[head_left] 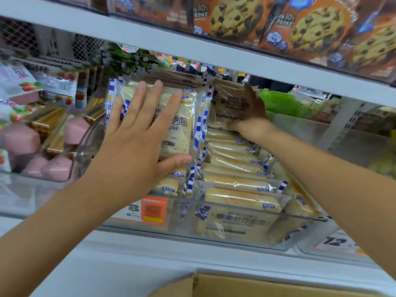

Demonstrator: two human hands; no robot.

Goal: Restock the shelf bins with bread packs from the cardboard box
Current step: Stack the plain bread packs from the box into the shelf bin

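Observation:
A clear plastic shelf bin (300,219) holds rows of bread packs in clear wrappers with blue-and-white striped edges. My left hand (137,144) lies flat, fingers spread, against an upright bread pack (180,125) in the left row. My right hand (252,110) reaches deep into the bin and rests on a darker, shaded bread pack (229,103) at the back of the right row; its grip is partly hidden. Several packs (235,181) lie stacked flat in the right row. The cardboard box (267,286) shows at the bottom edge, its flap open.
The upper shelf (192,46) hangs low over the bin, carrying chocolate-chip cookie bags (310,24). A neighbouring clear bin (70,168) on the left holds pink and striped snack packs. Green packs (278,103) sit behind on the right. Price tags (150,211) line the shelf front.

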